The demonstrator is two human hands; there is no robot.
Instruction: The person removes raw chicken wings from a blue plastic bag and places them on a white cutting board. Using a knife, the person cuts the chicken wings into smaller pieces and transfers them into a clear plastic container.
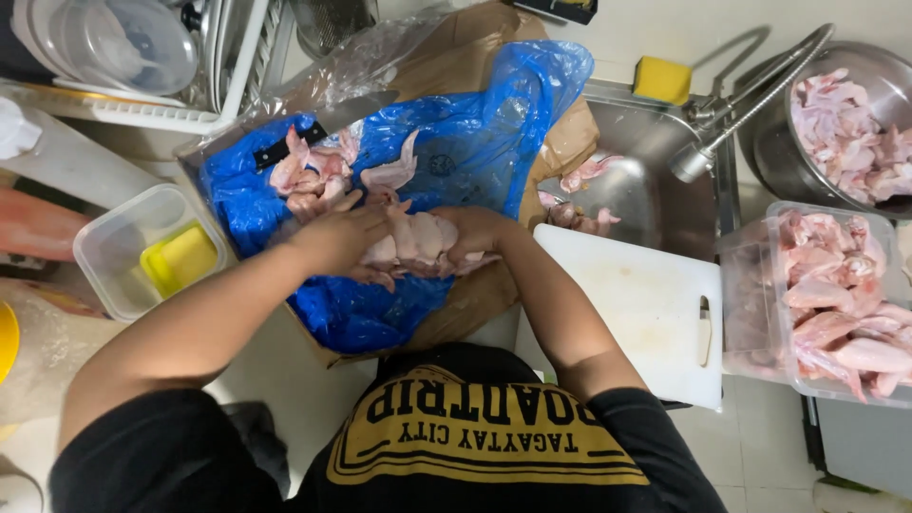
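Right now both of my hands are closed around a clump of raw chicken pieces [418, 242], lifting it just above the blue plastic bag [456, 152] that lines the cardboard box in front of me. My left hand [337, 237] grips the clump from the nine o'clock side, fingers curled over the top; my right hand [475, 233] clamps it from three o'clock. How many pieces I hold I can't quite tell, since my fingers cover part of them.

More chicken [318, 171] lies loose on the bag at about eleven o'clock from my hands. The white cutting board [636, 304] sits at four o'clock, bare, beside the metal sink [655, 180] at two o'clock, where a few pieces rest. Further at three o'clock stands a clear tub [760, 332] of chicken, and a steel bowl [788, 161] of it beyond the tap. A small tub with a yellow sponge [180, 258] is at nine o'clock.

I judge this to be the gathering step: taking pieces out of the bag. The next move calls for a firm, even squeeze, because the meat looks slippery and could slide out between my palms.
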